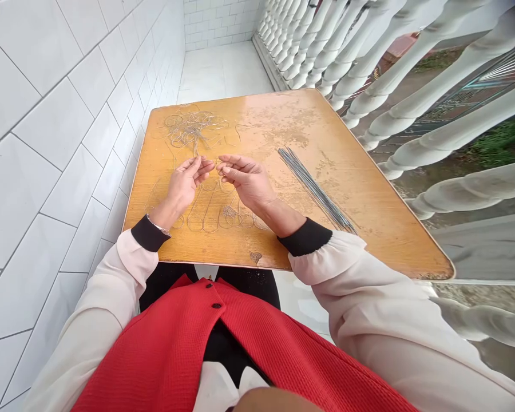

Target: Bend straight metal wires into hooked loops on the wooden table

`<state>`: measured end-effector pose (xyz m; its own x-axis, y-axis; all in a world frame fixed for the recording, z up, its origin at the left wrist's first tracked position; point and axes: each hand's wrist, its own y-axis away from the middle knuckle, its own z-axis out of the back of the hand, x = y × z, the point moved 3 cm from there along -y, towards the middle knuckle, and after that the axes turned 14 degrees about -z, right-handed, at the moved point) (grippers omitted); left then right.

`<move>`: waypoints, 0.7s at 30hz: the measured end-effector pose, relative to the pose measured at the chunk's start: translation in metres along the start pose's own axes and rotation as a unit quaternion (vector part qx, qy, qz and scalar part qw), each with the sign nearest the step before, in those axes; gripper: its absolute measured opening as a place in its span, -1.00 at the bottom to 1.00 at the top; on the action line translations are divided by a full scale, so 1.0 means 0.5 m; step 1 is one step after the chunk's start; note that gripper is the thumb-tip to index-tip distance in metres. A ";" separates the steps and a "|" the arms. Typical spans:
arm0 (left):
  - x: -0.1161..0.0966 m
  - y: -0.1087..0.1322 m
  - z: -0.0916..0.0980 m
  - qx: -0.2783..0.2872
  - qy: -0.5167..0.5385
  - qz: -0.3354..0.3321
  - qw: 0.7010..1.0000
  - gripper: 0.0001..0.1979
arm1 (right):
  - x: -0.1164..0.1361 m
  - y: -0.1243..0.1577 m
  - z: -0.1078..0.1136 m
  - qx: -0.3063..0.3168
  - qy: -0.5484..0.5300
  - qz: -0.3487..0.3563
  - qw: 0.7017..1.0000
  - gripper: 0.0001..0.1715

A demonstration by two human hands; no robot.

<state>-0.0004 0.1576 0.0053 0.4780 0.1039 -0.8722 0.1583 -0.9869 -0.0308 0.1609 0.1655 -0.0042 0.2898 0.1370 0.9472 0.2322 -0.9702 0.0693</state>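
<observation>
My left hand [186, 182] is over the left half of the table, thumb and forefinger pinched on a thin wire. Close beside it, my right hand [248, 178] also pinches a thin wire, its other fingers loosely bent. Whether both hold the same piece is too fine to tell. Under and in front of my hands lie bent wire loops [210, 229] in a row, partly hidden by my fingers and wrists. Beyond my left hand sits a tangled heap of bent wires [193, 127]. A bundle of straight grey wires [315, 189] lies slantwise to the right of my right hand.
The worn wooden table [377, 240] has peeling patches on its top. A white tiled wall [81, 109] runs close along the left. White balusters [395, 123] line the right side, with ground and plants outside. Pale floor [223, 68] shows beyond the table.
</observation>
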 end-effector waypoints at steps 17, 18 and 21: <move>-0.001 0.005 -0.008 -0.016 0.062 -0.008 0.998 -0.79 | -0.002 -0.001 0.024 -0.045 -0.039 -0.008 0.998 -0.83; 0.000 0.004 -0.008 -0.016 0.064 -0.008 0.998 -0.79 | -0.003 -0.001 0.024 -0.043 -0.045 -0.012 0.998 -0.82; 0.004 0.002 -0.006 -0.015 0.064 -0.014 0.998 -0.79 | -0.004 -0.001 0.022 -0.033 -0.063 -0.020 0.997 -0.81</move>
<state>0.0033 0.1573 0.0053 0.5790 0.1475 -0.8018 0.1984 -0.9794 -0.0369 0.1704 0.1677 -0.0096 0.3968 0.1968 0.8965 0.1861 -0.9737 0.1313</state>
